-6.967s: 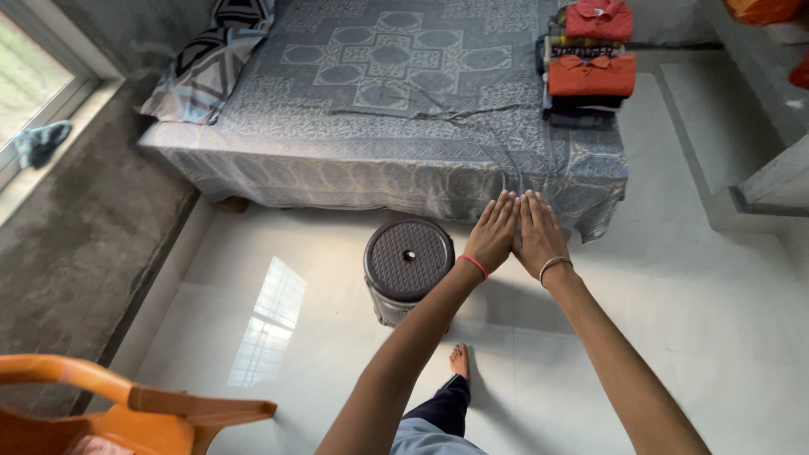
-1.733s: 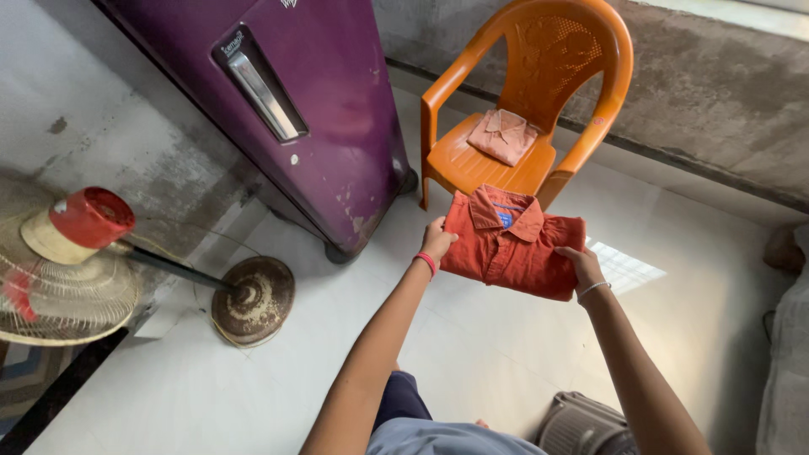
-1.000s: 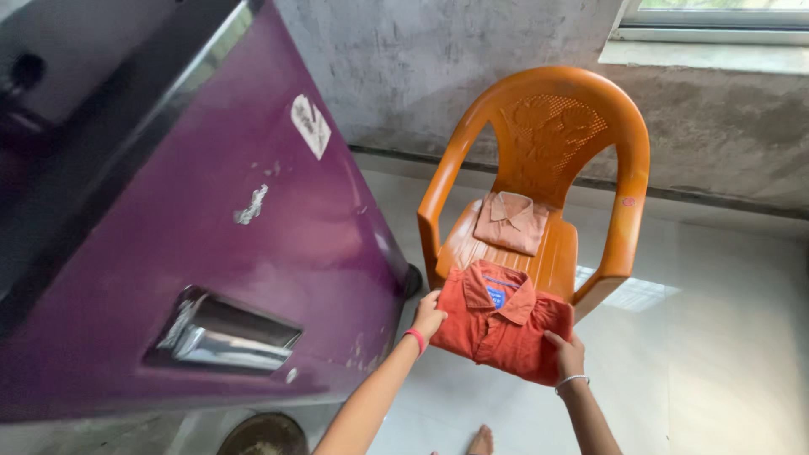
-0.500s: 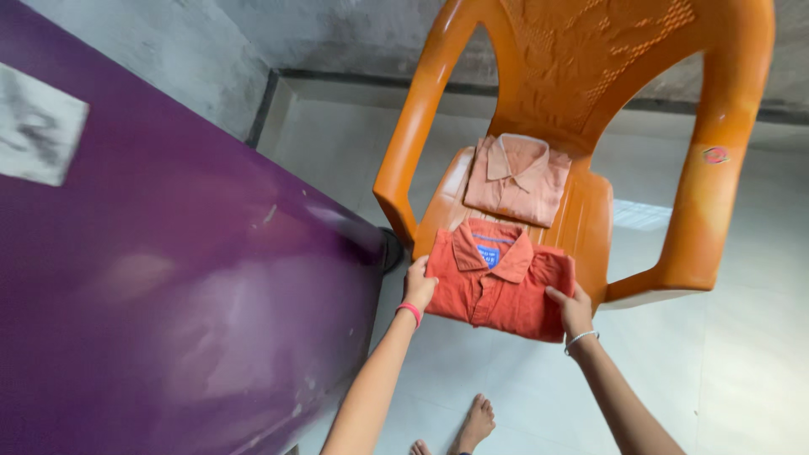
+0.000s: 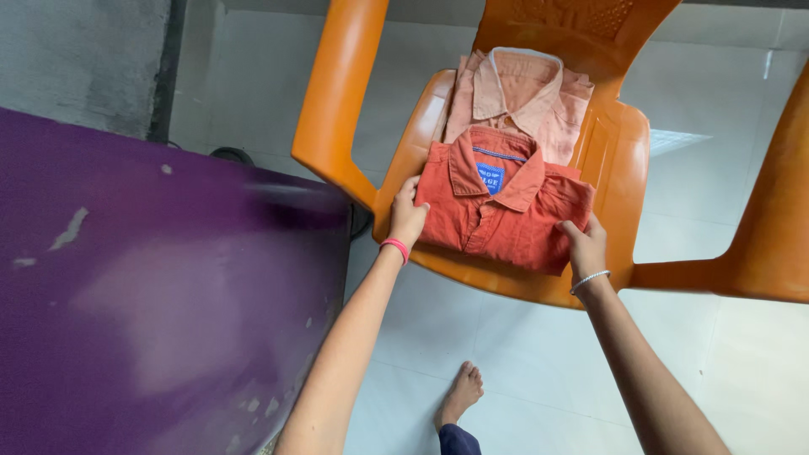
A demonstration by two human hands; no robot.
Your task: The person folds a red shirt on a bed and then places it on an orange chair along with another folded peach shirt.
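A folded red-orange shirt (image 5: 497, 202) with a blue neck label lies over the front of an orange plastic chair's seat (image 5: 619, 181). My left hand (image 5: 407, 216) grips the shirt's left edge and my right hand (image 5: 583, 247) grips its lower right corner. A folded pale peach shirt (image 5: 518, 88) lies further back on the seat, partly under the red-orange one's collar.
A purple fridge (image 5: 160, 295) fills the left side, close to the chair's left armrest (image 5: 333, 109). The chair's right armrest (image 5: 758, 244) reaches across the right. My bare foot (image 5: 459, 394) stands on the white tiled floor (image 5: 506, 354) below the chair.
Holding the red-orange shirt in both hands, I have come closer to the chair; the shirt has moved forward from in front of the seat onto it, overlapping the peach shirt.
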